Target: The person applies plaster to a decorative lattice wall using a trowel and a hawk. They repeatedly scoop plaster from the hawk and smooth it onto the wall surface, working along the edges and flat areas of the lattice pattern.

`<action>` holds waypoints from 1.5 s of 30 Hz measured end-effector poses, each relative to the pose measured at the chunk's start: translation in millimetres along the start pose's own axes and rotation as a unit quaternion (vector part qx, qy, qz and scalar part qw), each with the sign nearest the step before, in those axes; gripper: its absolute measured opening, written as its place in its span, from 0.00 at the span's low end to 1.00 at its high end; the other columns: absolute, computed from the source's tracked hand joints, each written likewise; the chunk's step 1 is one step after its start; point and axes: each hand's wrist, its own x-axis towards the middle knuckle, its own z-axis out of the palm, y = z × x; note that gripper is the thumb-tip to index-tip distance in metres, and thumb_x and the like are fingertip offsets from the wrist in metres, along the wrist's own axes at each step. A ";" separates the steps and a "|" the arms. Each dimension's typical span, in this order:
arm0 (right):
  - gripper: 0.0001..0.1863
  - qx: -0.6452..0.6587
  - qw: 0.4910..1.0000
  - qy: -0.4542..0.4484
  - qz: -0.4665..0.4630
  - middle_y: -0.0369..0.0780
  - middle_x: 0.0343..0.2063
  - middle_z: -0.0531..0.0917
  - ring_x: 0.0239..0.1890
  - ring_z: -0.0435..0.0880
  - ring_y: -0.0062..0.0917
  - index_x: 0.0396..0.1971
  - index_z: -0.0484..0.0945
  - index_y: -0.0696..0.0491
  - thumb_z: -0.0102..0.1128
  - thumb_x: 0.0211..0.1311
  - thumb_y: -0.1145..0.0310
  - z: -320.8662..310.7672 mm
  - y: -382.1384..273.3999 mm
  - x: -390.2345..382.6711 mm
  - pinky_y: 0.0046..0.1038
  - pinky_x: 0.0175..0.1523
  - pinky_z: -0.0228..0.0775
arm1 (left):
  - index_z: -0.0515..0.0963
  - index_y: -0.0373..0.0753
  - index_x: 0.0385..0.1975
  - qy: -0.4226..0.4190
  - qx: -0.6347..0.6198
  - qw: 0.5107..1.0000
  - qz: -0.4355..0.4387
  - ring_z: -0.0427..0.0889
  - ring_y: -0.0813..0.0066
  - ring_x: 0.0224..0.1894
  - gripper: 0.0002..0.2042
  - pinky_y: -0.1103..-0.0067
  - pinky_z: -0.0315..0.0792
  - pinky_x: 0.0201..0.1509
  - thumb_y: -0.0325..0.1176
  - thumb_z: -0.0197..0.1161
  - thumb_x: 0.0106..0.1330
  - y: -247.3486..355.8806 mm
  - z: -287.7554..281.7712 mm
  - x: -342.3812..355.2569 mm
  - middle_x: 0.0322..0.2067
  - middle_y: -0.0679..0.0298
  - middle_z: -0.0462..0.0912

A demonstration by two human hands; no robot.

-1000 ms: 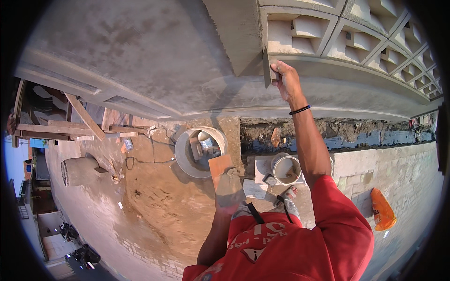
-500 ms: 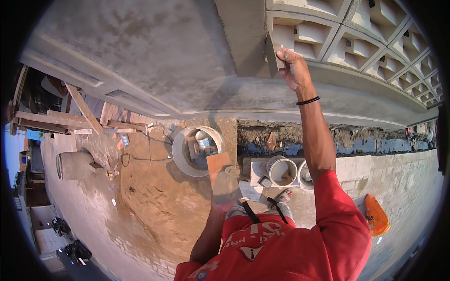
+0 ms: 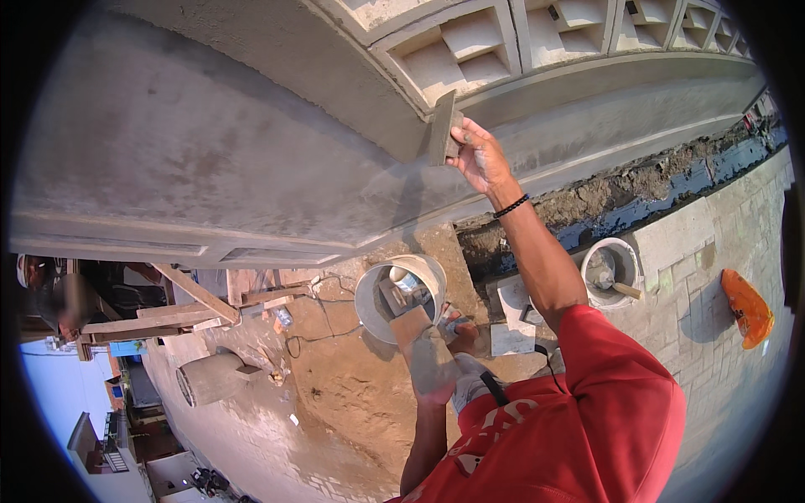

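My right hand (image 3: 480, 158) is closed on a flat grey trowel (image 3: 443, 127), held tilted near the lower corner of a perforated block screen (image 3: 513, 52) where it meets the plastered wall (image 3: 201, 151). Whether the blade touches the surface I cannot tell. Lower down, my left hand (image 3: 430, 394) grips an orange board (image 3: 407, 323) that carries a lump of grey mortar (image 3: 437, 364); its fingers are mostly hidden beneath. Behind the board stands a large white tub (image 3: 370, 295) with tools and a white container inside. My sandalled foot (image 3: 462, 334) shows beside it.
A trench (image 3: 629, 201) with dark water runs along the wall's foot. Right of me are a bucket (image 3: 633, 260) with a wooden handle and an orange sack (image 3: 742, 306). Leftward are timber planks (image 3: 193, 295), a cable, a concrete cylinder (image 3: 208, 377) and parked motorbikes (image 3: 210, 482).
The whole view has turned, tilting the wall and trench. The trowel stays by the screen's corner, now held at a slightly different slant. Both hands keep their holds.
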 end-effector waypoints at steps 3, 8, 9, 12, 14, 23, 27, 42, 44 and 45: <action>0.18 -0.040 0.996 0.054 -0.055 0.38 0.36 0.80 0.33 0.80 0.22 0.47 0.68 0.57 0.61 0.58 0.72 13.7 17.6 4.0 0.25 0.32 0.75 | 0.73 0.47 0.45 0.135 0.051 0.989 0.023 0.74 0.69 0.36 0.17 0.73 0.66 0.38 0.50 0.47 0.68 15.5 -61.8 -20.3 0.39 0.67 0.79; 0.18 -0.115 0.964 0.158 -0.178 0.42 0.33 0.79 0.32 0.80 0.20 0.45 0.64 0.62 0.59 0.57 0.75 56.2 54.0 19.7 0.21 0.27 0.75 | 0.74 0.49 0.44 0.154 0.105 0.982 0.039 0.72 0.71 0.33 0.17 0.74 0.64 0.37 0.52 0.47 0.67 18.2 -64.5 -25.1 0.36 0.68 0.78; 0.18 -0.121 0.954 0.183 -0.205 0.42 0.33 0.79 0.32 0.80 0.20 0.45 0.64 0.62 0.58 0.57 0.76 64.8 60.8 24.9 0.21 0.27 0.75 | 0.74 0.49 0.43 0.158 0.105 0.981 0.036 0.72 0.71 0.33 0.17 0.74 0.64 0.37 0.52 0.47 0.67 18.0 -58.9 -25.1 0.36 0.68 0.78; 0.20 -0.258 0.898 0.278 -0.224 0.42 0.34 0.79 0.31 0.78 0.19 0.46 0.65 0.61 0.60 0.55 0.76 87.0 93.9 40.9 0.23 0.34 0.73 | 0.75 0.49 0.43 0.176 0.098 0.979 0.031 0.72 0.72 0.33 0.17 0.74 0.64 0.37 0.53 0.47 0.67 14.5 -51.6 -24.5 0.35 0.68 0.79; 0.20 -0.303 0.885 0.278 -0.219 0.41 0.32 0.78 0.30 0.77 0.19 0.46 0.65 0.61 0.61 0.54 0.75 86.7 123.1 41.7 0.23 0.35 0.71 | 0.75 0.48 0.43 0.193 0.093 0.976 0.032 0.72 0.72 0.33 0.18 0.74 0.64 0.37 0.53 0.47 0.67 11.7 -49.6 -20.8 0.35 0.67 0.79; 0.23 -0.242 0.886 0.315 -0.240 0.44 0.34 0.77 0.34 0.78 0.24 0.49 0.63 0.61 0.60 0.54 0.74 87.3 83.1 23.9 0.26 0.37 0.70 | 0.74 0.48 0.44 0.188 0.065 0.978 0.064 0.72 0.72 0.32 0.16 0.74 0.64 0.36 0.50 0.46 0.67 12.6 -51.5 -34.8 0.33 0.66 0.78; 0.23 -0.453 0.821 0.295 -0.184 0.43 0.32 0.77 0.34 0.77 0.25 0.49 0.66 0.60 0.60 0.53 0.73 61.4 137.4 33.4 0.28 0.38 0.70 | 0.74 0.48 0.44 0.185 0.078 0.977 0.066 0.72 0.71 0.32 0.16 0.75 0.63 0.36 0.49 0.47 0.67 13.0 -50.6 -26.2 0.33 0.66 0.78; 0.29 -0.349 0.919 0.031 0.180 0.31 0.34 0.78 0.26 0.71 0.12 0.62 0.63 0.55 0.59 0.62 0.64 26.1 -74.2 -190.8 0.15 0.24 0.61 | 0.67 0.43 0.56 0.137 0.068 0.980 0.130 0.75 0.64 0.51 0.19 0.68 0.72 0.52 0.46 0.47 0.70 -24.4 -12.9 5.0 0.50 0.61 0.73; 0.29 -0.369 0.906 -0.009 0.207 0.30 0.32 0.78 0.25 0.70 0.10 0.61 0.65 0.55 0.59 0.63 0.62 47.5 -104.6 -212.5 0.15 0.24 0.60 | 0.67 0.43 0.56 0.109 0.063 0.985 0.117 0.75 0.66 0.51 0.19 0.68 0.71 0.53 0.45 0.47 0.70 -34.4 -4.7 4.0 0.52 0.63 0.73; 0.28 -0.372 0.900 -0.039 0.225 0.29 0.31 0.78 0.25 0.70 0.10 0.60 0.66 0.55 0.59 0.63 0.61 46.3 -111.7 -223.0 0.14 0.24 0.59 | 0.67 0.43 0.56 0.062 0.059 0.991 0.099 0.75 0.67 0.51 0.19 0.68 0.71 0.53 0.45 0.47 0.70 -37.2 -2.2 4.5 0.52 0.64 0.73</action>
